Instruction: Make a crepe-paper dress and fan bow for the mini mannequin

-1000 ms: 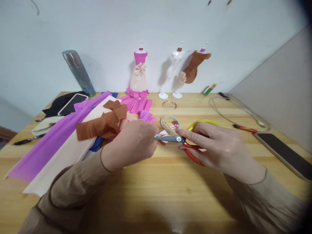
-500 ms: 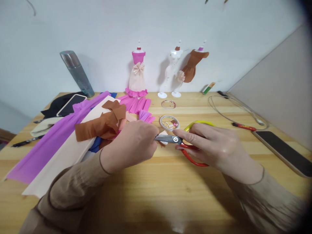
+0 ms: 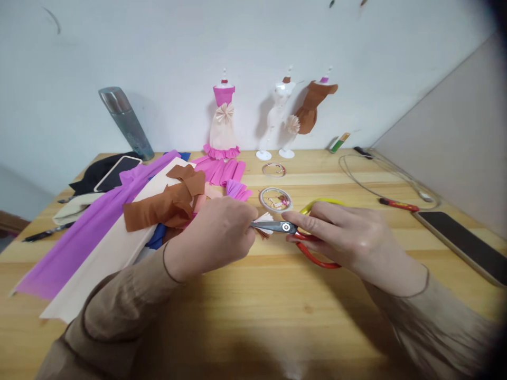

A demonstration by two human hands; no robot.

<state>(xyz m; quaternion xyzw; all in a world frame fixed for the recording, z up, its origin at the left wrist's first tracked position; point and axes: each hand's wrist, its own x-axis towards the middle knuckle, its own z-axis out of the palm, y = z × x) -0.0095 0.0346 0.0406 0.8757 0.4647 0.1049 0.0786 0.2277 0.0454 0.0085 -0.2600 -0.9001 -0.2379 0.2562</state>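
Observation:
My right hand (image 3: 344, 232) is closed on a pair of scissors (image 3: 285, 227) with one yellow and one red handle loop. The blades point left and their tips run up to my left hand (image 3: 217, 232). That left hand is closed, its knuckles toward me, and what its fingers hold is hidden. Behind the blades lies a small pleated pale piece (image 3: 266, 221), partly covered by them. Just beyond is a roll of tape (image 3: 276, 200) with small bits inside its ring.
Brown crepe paper (image 3: 162, 206), a cream strip (image 3: 106, 253) and a purple strip (image 3: 67, 248) pile up at left. A pink-dressed mini mannequin (image 3: 224, 116) stands by the wall near a bottle (image 3: 127, 124). A phone (image 3: 463, 243) and cable (image 3: 392, 163) lie right.
Both hands and the scissors keep nearly the same place. The camera view has shifted slightly, and nothing has visibly been taken or let go.

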